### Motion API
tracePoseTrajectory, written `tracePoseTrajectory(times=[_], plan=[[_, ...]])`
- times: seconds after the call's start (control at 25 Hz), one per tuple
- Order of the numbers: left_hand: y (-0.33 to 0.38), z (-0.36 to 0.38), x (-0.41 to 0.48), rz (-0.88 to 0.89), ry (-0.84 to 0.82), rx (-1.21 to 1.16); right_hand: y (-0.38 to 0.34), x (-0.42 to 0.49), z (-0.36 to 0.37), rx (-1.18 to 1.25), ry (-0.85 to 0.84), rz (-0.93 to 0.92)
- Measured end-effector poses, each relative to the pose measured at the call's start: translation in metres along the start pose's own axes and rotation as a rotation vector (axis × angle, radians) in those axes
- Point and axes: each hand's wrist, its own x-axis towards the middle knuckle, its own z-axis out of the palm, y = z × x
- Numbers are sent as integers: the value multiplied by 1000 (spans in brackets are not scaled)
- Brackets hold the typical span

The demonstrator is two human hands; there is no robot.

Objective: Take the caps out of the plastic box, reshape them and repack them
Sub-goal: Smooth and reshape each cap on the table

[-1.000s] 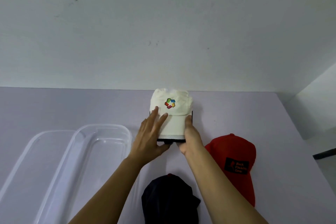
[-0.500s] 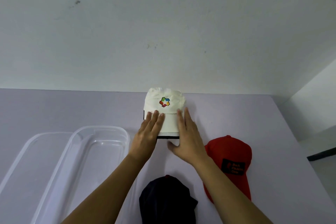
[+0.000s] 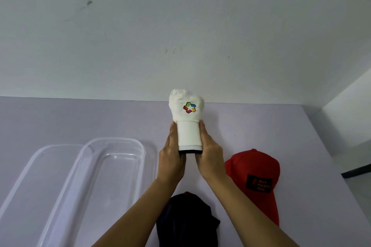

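A white cap (image 3: 187, 118) with a multicoloured logo sits at the middle of the table, its brim curled into a narrow roll. My left hand (image 3: 172, 156) presses the brim's left side and my right hand (image 3: 208, 153) presses its right side, squeezing it between them. A red cap (image 3: 255, 174) with a black patch lies to the right. A dark navy cap (image 3: 186, 220) lies near the front, partly under my forearms. The clear plastic box (image 3: 112, 168) stands empty on the left.
The clear lid (image 3: 34, 168) lies flat beside the box at the far left. The lilac table (image 3: 100, 118) ends at a white wall behind and drops off on the right past the red cap.
My hands went from resting flat on the white cap's brim to gripping it from both sides. The brim has curled much narrower and the cap has lifted slightly.
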Motion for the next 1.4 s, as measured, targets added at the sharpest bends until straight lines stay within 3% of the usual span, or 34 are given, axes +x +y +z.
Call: tracePoseTrajectory(times=[0.08, 0.24, 0.32, 0.44, 0.56, 0.64, 0.76, 0.88, 1.16, 1.4], plan=[[9, -3, -2, -28, 37, -119, -6, -2, -3, 95, 32, 0], [-2, -5, -4, -2, -67, -2, 8, 0, -7, -104, 11, -114], [-3, -2, -5, -57, -58, 10, 6, 1, -4, -80, -8, -29], [6, 0, -8, -68, -32, -86, -16, -5, -1, 167, -51, 210], [1, -4, -11, -120, -52, -175, -20, -10, -1, 285, -93, 219], [-14, -5, -12, -73, -148, -74, -6, -11, 1, 150, -186, 146], [-44, 0, -17, 7, -445, 188, 20, -21, 7, -85, -452, 155], [-62, 7, -17, -62, -663, 331, 37, -32, 18, -158, -594, 166], [-80, 24, -37, -166, -746, 333, 64, -48, 41, -165, -710, 154], [-84, 20, -43, -115, -793, 335, 72, -53, 39, -179, -774, 163]])
